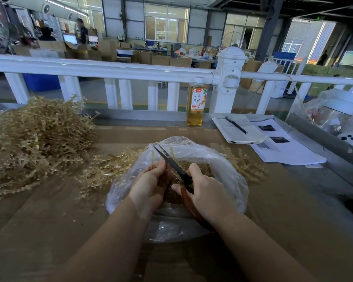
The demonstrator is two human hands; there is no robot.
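Scissors (171, 162) aim at eleven o'clock, gripped by right hand (207, 193); left hand (149, 182) pinches a tan stem (152, 156) over cardboard tabletop (49, 220); railing (90, 68) at twelve.

Stem pile (35, 143) blocks left; bare tabletop (283, 200) lies open right.

The scene is seen through a single wide-angle camera worn on the head, aimed forward and down across the counter (49, 231). The left hand (149, 186) with its sprig (152, 157) and the right hand (206, 192) with the scissors (171, 161) are caught close, just below centre; both forearms enter from the lower edge. Farther off, the white railing (110, 70) is bowed by the lens, and the hall behind it is taken in.
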